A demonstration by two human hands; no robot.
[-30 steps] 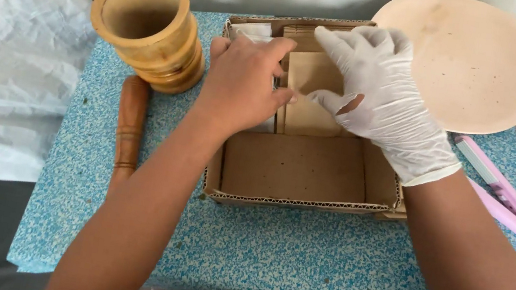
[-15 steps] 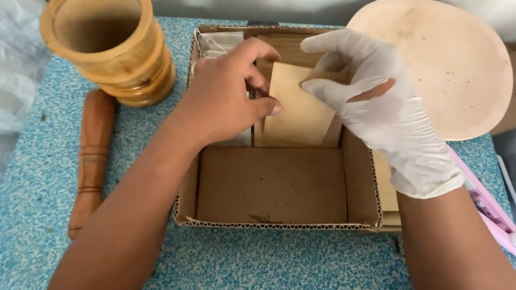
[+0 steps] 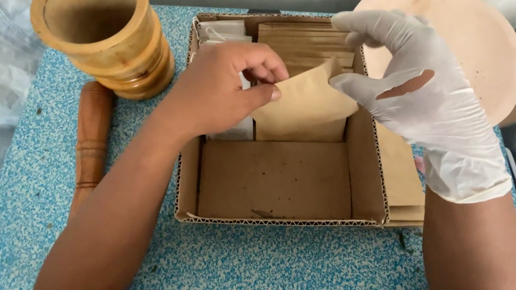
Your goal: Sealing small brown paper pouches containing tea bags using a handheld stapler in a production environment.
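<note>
Left hand (image 3: 221,91) and gloved right hand (image 3: 427,103) both pinch one brown paper envelope (image 3: 302,107), lifted at the cardboard box's (image 3: 274,220) centre. Risk: opposed pulls could tear it; the wooden mortar (image 3: 101,23) at 10 o'clock stands near the left forearm.

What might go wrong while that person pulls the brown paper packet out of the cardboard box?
The brown paper packet is pinched only at its edges between the bare left hand and the gloved right hand, so it might crease, tear or slip back into the cardboard box. The left forearm lies close to the wooden mortar and the pestle, so a sideways swing may knock either one.
</note>
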